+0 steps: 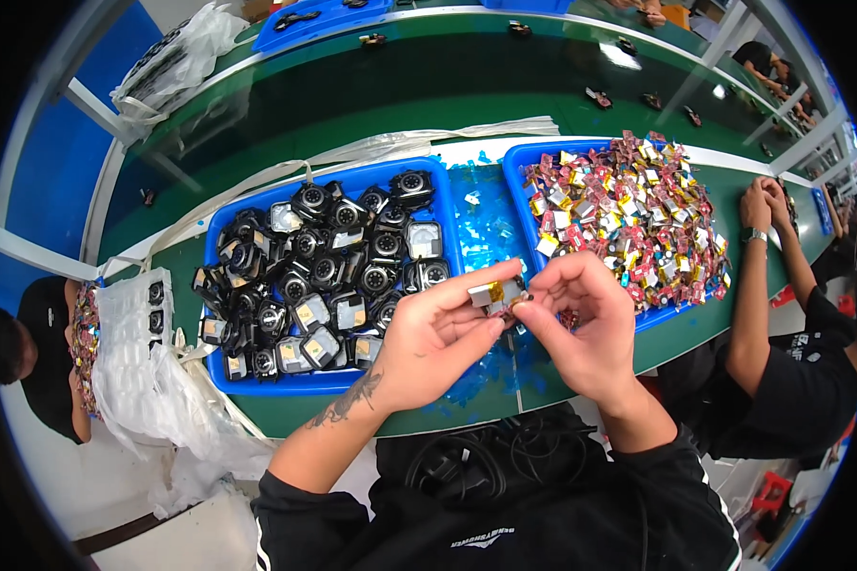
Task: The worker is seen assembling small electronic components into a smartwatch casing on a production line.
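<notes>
Between my two hands is a small battery with a circuit board (pixel 493 297), silver with a yellow strip. My left hand (pixel 433 338) is closed on its left side, gripping it between thumb and fingers. At its right end, the thumb and forefinger of my right hand (pixel 586 319) pinch it. Black watch-like housings (pixel 326 266) with round backs or grey inner faces fill the blue bin (pixel 214 328) to the left. To the right, another blue bin (pixel 512 171) is heaped with similar small batteries and red circuit boards (pixel 628 219).
Bits of blue film (pixel 481 214) litter the green table between the bins. Beyond a white rail runs a green conveyor belt (pixel 352 95) with scattered parts. White plastic trays (pixel 133 328) stand at left. Co-workers sit on both sides, one person's hands (pixel 767 205) raised at right.
</notes>
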Available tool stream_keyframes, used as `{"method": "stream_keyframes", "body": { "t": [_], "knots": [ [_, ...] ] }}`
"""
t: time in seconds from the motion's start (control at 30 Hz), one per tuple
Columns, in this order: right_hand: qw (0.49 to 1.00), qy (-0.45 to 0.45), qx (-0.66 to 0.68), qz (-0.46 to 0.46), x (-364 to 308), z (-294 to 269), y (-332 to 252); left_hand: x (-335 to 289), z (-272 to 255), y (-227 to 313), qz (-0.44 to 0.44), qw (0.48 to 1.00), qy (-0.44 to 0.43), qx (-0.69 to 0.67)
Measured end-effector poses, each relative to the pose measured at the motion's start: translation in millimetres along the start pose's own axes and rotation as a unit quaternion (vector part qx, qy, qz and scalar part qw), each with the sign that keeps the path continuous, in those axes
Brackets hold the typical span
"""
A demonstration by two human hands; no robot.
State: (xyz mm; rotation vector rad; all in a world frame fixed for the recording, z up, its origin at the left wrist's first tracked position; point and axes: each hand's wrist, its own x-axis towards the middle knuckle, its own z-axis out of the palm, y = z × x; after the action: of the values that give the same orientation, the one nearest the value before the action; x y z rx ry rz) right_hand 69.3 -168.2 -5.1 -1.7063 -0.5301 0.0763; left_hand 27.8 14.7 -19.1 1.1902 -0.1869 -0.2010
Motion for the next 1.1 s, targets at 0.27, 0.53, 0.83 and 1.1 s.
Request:
{"method": "stream_keyframes", "body": {
  "t": [0.27,0.53,0.83,1.1],
  "knots": [
    [0.997,0.063,0.040,0.002,-1.8,4.8,6.0,1.5,5.9,-0.6,0.025,0.999,0.032,-0.003],
    [0.998,0.040,-0.044,-0.014,1.3,4.4,6.7,3.0,7.4,-5.5,0.058,0.997,0.041,0.016],
    [0.999,-0.010,-0.047,0.018,7.6,7.7,-2.7,-0.4,10.0,-12.2,0.082,0.994,0.070,-0.022],
    [0.988,-0.146,-0.032,0.050,119.5,-8.9,-9.8,4.8,5.4,-13.3,0.169,0.949,0.220,0.153]
  ]
}}
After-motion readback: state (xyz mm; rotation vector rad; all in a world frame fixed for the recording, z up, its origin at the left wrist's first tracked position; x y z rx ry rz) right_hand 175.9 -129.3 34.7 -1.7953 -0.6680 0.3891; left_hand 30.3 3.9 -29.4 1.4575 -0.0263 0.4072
